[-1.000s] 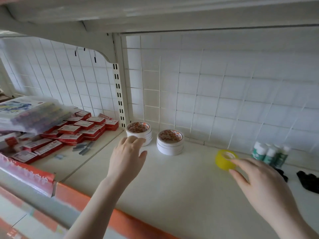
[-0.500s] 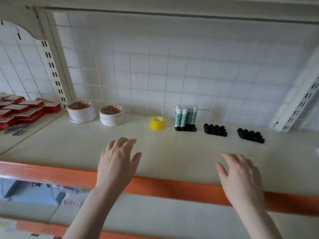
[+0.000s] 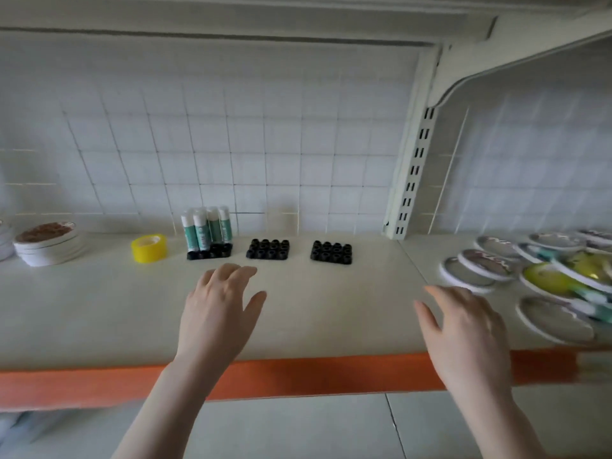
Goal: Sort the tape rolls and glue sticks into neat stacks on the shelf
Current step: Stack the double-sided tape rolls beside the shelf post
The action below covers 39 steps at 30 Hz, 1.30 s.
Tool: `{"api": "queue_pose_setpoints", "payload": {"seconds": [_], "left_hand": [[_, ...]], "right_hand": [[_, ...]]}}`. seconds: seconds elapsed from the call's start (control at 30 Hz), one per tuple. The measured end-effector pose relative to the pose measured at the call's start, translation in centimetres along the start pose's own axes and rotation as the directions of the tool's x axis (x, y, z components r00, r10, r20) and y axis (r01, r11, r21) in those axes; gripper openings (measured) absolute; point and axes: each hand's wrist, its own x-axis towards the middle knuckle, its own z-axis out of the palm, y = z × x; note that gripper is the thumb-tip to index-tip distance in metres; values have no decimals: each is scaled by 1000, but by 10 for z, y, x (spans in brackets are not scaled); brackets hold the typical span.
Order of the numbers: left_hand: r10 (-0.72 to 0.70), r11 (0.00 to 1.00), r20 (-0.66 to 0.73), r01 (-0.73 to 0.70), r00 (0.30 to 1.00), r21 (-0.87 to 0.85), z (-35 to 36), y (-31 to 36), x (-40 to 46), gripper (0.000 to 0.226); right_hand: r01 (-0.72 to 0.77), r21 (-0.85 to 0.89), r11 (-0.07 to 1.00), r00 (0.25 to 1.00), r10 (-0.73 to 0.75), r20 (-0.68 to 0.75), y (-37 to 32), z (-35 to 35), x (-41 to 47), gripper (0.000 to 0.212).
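Glue sticks stand upright in a black holder at my eleven o'clock, the yellow tape roll just beside them at ten; white tape rolls sit stacked far left at nine. My view has swung right since a moment ago — my right hand has left the yellow roll, so I judge it placed; a jumbled pile of rolls now shows at two o'clock. My left hand and right hand hover, fingers spread, holding nothing; two empty black holders lie ahead at twelve.
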Motion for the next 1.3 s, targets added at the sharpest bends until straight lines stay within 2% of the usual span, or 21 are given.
{"api": "queue_pose_setpoints", "payload": {"seconds": [0.13,0.23,0.47,0.57,0.77,0.9,1.13,1.3], "left_hand": [[-27,998,-25,26,999,-53,56,97,7,36],[-47,995,-16,46,999,-87,89,162,12,36],[15,995,62,-9,998,-99,124,254,21,36],[61,994,112,-51,992,-92,130,270,22,35],[154,986,211,-136,965,-96,145,295,31,37],[246,969,277,-236,929,-69,157,307,45,35],[395,912,391,-406,831,-58,185,321,60,29],[398,906,419,-421,816,-40,203,322,63,20]], "right_hand": [[52,-9,999,998,-53,-40,103,-8,30,14],[106,30,994,994,-105,-29,165,-16,46,15],[78,57,995,997,-78,10,252,-32,60,20],[59,65,996,998,-61,31,267,-34,58,10],[70,103,992,992,-80,98,279,-37,56,17],[65,89,994,997,-68,35,286,-39,54,10],[18,82,996,997,-24,69,293,-43,47,23],[15,87,996,997,-21,69,294,-46,46,24]]}}
